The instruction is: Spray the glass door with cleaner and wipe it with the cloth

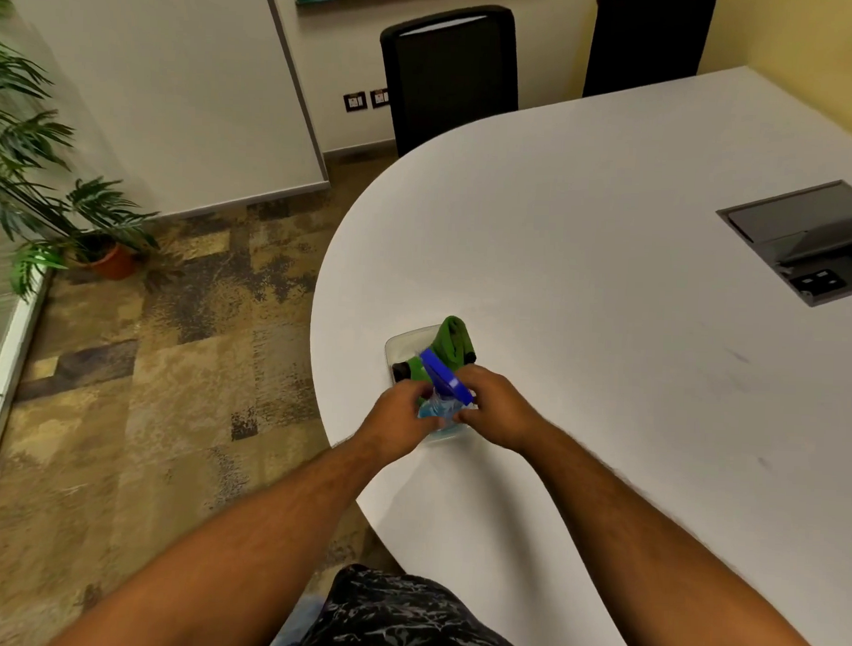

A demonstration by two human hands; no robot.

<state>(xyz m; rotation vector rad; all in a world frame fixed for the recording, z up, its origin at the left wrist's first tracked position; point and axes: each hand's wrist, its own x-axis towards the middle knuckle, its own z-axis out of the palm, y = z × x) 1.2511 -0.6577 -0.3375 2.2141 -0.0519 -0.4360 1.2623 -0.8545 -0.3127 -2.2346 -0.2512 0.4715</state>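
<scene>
A spray bottle (pixel 441 396) with blue liquid and a blue trigger head stands in a clear plastic tray (pixel 404 339) near the rounded end of the white table (pixel 608 305). My left hand (pixel 401 413) grips the bottle from the left and my right hand (pixel 493 405) holds it from the right, just below the head. A green cloth (pixel 452 338) lies bunched in the tray behind the bottle, with something dark beside it. No glass door is plainly in view.
Two black chairs (pixel 452 77) stand at the table's far side. A grey socket box (pixel 808 239) is set into the tabletop at right. A potted plant (pixel 56 203) stands on the patterned carpet at left, by a white partition (pixel 181 96).
</scene>
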